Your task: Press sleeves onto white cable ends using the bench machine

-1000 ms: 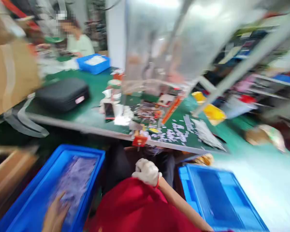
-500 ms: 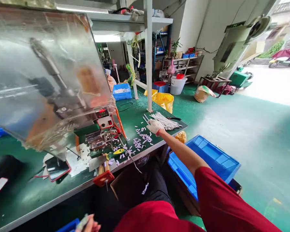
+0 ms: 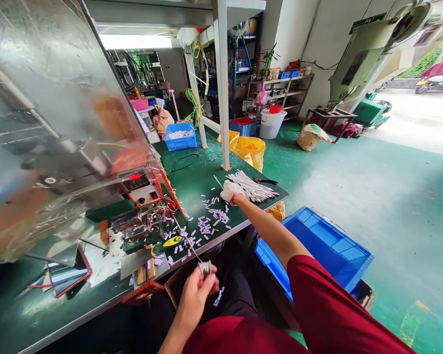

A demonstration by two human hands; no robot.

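Observation:
My right hand [image 3: 231, 192], in a white knitted glove, is closed at the left edge of a pile of thin white strips [image 3: 256, 187]. One white strip [image 3: 217, 181] sticks out from its fingers towards the upper left. My left hand [image 3: 199, 291] is bare and closed in front of the bench edge. At its fingertips is a grey-white wrapped piece [image 3: 205, 267]; I cannot tell whether it is held or wound round a finger. Many small pale lilac pieces [image 3: 218, 215] lie scattered on the green bench between a small machine [image 3: 142, 189] and my right hand.
A clear plastic shield [image 3: 70, 98] hangs at the left. A yellow-handled tool [image 3: 172, 242] and a phone [image 3: 69, 270] lie on the bench. Pliers [image 3: 266, 181] lie behind the strips. Blue crates [image 3: 317, 246] stand at my right, and a shelf post [image 3: 224, 98] rises from the bench.
My left hand has come up from the lower left to the front of the bench. The gloved right hand has moved slightly left beside the pile. The view has shifted.

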